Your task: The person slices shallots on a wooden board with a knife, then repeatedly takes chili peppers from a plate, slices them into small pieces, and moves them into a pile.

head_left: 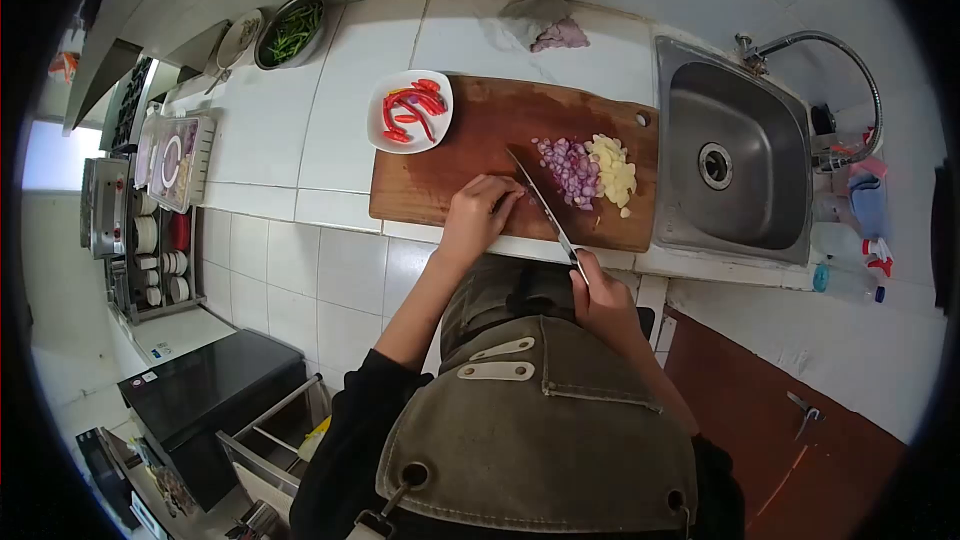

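My right hand (602,298) is wrapped round the handle of a kitchen knife (548,210), its blade slanting up and left over the wooden cutting board (460,160). Left of the blade, my left hand (483,208) rests on the board with fingers bunched together. Whatever lies under those fingertips is too small and hidden to make out. Right of the blade sits a pile of chopped purple shallot (568,170), touching a pile of chopped pale garlic (612,170). A white bowl (374,125) holding red chilies (410,110) stands on the board's upper left corner.
To the right is a steel sink (680,210) with a curved faucet (872,90). A bowl of green chilies (295,32) stands at the back left. A pinkish cloth (560,35) lies behind the board. Bottles (845,280) stand beyond the sink.
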Action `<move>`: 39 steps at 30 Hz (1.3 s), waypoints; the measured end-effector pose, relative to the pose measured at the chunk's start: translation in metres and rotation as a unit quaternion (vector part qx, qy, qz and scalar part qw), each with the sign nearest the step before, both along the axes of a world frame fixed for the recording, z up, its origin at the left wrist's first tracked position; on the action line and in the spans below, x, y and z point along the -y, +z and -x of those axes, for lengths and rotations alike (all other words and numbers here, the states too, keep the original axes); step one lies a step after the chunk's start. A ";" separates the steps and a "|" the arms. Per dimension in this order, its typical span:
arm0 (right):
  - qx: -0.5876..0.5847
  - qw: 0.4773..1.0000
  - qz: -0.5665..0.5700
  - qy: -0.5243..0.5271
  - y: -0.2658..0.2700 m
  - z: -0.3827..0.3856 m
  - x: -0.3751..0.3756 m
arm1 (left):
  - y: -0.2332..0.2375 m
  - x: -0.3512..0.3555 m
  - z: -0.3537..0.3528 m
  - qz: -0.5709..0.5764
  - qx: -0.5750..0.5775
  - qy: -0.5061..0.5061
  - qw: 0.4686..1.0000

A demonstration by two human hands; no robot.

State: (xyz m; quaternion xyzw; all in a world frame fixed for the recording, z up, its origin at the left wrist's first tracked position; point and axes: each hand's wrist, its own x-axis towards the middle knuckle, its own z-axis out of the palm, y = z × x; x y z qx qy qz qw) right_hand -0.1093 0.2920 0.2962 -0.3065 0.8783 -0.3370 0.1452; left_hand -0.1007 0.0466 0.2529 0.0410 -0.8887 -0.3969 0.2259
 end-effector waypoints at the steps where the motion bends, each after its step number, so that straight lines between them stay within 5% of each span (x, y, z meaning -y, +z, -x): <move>1: 0.000 1.000 -0.008 0.001 0.001 0.000 0.000 | 0.000 0.000 0.000 0.003 0.003 0.000 1.000; 39: -0.009 0.999 0.052 0.000 -0.011 0.000 0.007 | 0.005 0.005 0.002 -0.007 0.025 -0.028 0.999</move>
